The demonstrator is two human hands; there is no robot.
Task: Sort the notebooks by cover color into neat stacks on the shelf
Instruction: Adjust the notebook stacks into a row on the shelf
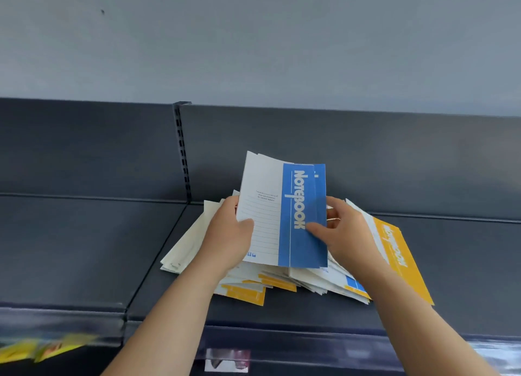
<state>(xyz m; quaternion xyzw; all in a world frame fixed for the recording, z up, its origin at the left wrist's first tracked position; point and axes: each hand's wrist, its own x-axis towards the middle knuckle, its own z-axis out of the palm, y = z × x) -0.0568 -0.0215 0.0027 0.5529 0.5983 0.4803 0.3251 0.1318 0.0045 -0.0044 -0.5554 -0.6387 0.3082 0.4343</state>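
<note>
Forearms crossed the shelf (pixel 84 248) front edge; left hand (pixel 228 234) gripped the white left edge of the blue notebooks (pixel 298 215), thumb flat on the cover, while right hand (pixel 342 232) pinched their blue right edge, thumb in front, fingers behind. Notebooks were held upright just above a messy pile (pixel 282 280) lying mid-shelf near the front edge, right of the slotted post (pixel 181 150). Yellow notebook (pixel 400 260) lay splayed at the pile's right side beside the right wrist; dark shelf surface showed on both sides.
</note>
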